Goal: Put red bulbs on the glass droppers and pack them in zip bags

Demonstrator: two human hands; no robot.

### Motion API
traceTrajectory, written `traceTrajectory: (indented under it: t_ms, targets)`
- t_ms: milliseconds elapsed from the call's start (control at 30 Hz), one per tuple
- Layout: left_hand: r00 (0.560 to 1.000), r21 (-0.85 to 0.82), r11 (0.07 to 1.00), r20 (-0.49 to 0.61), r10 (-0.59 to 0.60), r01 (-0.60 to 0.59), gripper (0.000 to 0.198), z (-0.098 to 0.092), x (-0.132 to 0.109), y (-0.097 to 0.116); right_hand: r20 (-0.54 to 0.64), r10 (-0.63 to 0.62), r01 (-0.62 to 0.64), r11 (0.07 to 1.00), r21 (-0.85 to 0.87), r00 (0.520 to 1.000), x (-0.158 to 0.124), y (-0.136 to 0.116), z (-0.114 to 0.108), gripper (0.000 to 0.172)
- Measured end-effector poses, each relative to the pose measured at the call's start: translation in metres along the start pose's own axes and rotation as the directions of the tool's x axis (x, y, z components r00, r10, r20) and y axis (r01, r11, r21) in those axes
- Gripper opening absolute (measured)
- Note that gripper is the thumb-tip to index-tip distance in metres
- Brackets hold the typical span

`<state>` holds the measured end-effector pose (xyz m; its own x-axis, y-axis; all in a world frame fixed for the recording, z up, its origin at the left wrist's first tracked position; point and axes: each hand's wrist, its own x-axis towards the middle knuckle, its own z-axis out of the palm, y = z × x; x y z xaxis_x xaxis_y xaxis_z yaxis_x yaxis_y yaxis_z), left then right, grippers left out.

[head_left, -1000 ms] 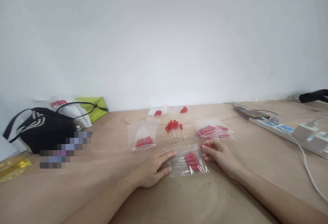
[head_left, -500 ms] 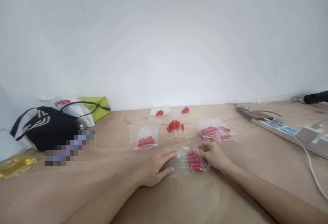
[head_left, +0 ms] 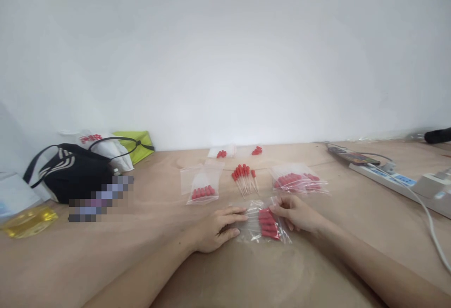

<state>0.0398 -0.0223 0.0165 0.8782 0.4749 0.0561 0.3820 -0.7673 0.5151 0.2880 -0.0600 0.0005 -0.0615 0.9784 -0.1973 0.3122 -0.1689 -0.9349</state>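
Note:
A clear zip bag lies flat in front of me, holding several droppers with red bulbs at its right end and thin clear stems pointing left. My left hand rests on the bag's left end, fingers stretched out and thumb apart. At the upper right corner, my right hand is closed in a pinch on the bag's edge, beside the red bulbs. Just beyond the bag, loose droppers lie fanned out, bulbs away from me.
A filled bag lies left of the loose droppers, and a stack of filled bags to the right. Two bags with red pieces lie near the wall. A black bag and yellow packet stand left; a power strip and phone right.
The red-bulbed droppers now lie in a neater row within the bag. My right fingers have shifted slightly along its upper right edge. The whole view has swung a little.

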Motion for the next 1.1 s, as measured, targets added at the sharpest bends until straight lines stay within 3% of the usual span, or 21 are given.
traceTrajectory:
  t_ms: [100,167,233,300,333,400,467,533,600,633,733,800,933,1033,1100]
  targets:
    - [0.995,-0.012,1.0,-0.097,-0.015,0.014,0.036,0.001,0.0,0.0,0.061,-0.009,-0.002,0.984,0.176,0.998,-0.004,0.004,-0.001,0.034]
    - [0.971,0.002,0.998,-0.233,-0.055,0.057,0.033,0.004,0.002,-0.002,0.06,-0.028,0.008,0.95,0.312,0.998,-0.007,0.005,0.0,0.035]
    - [0.904,-0.017,0.988,-0.4,-0.148,0.154,0.024,0.006,0.003,-0.005,0.047,-0.05,0.025,0.904,0.426,0.998,-0.008,0.005,0.003,0.035]
    - [0.821,-0.119,0.962,-0.501,-0.273,0.248,0.016,0.007,0.005,-0.008,0.021,-0.069,0.048,0.853,0.52,0.997,-0.009,0.004,0.006,0.034]
    - [0.8,-0.201,0.941,-0.497,-0.337,0.273,0.017,0.007,0.005,-0.008,0.008,-0.076,0.059,0.824,0.563,0.997,-0.009,0.003,0.008,0.033]
    - [0.816,-0.411,0.863,-0.364,-0.45,0.293,0.026,0.007,0.005,-0.004,-0.012,-0.096,0.082,0.762,0.642,0.995,-0.008,0.003,0.012,0.031]
    - [0.848,-0.644,0.708,-0.171,-0.501,0.289,0.044,0.008,0.006,0.004,0.015,-0.116,0.073,0.715,0.696,0.993,-0.009,0.004,0.016,0.03]
    - [0.867,-0.824,0.511,-0.05,-0.496,0.245,0.059,0.011,0.008,0.013,0.121,-0.141,0.016,0.712,0.702,0.983,-0.011,0.004,0.021,0.029]
    - [0.853,-0.91,0.378,-0.054,-0.518,0.172,0.057,0.016,0.011,0.019,0.273,-0.171,-0.051,0.758,0.65,0.947,-0.013,0.005,0.025,0.028]
    - [0.827,-0.922,0.358,-0.083,-0.556,0.148,0.05,0.019,0.012,0.021,0.338,-0.184,-0.067,0.788,0.613,0.923,-0.013,0.005,0.027,0.029]
    - [0.697,-0.907,0.396,-0.192,-0.691,0.144,0.038,0.026,0.015,0.021,0.441,-0.211,-0.049,0.86,0.508,0.873,-0.014,0.006,0.028,0.029]
    - [0.636,-0.896,0.417,-0.236,-0.735,0.15,0.039,0.024,0.015,0.017,0.458,-0.22,-0.018,0.887,0.461,0.861,-0.015,0.006,0.025,0.028]
    - [0.558,-0.86,0.472,-0.3,-0.774,0.193,0.036,-0.004,0.021,-0.001,0.454,-0.211,0.002,0.909,0.418,0.866,-0.016,0.007,0.017,0.026]
    - [0.524,-0.661,0.623,-0.385,-0.76,0.418,0.033,-0.038,0.027,-0.023,0.446,-0.195,-0.012,0.907,0.421,0.874,-0.018,0.007,0.013,0.026]
    - [0.516,-0.594,0.638,-0.391,-0.762,0.49,0.034,-0.059,0.029,-0.039,0.443,-0.186,-0.028,0.901,0.434,0.877,-0.018,0.008,0.012,0.026]
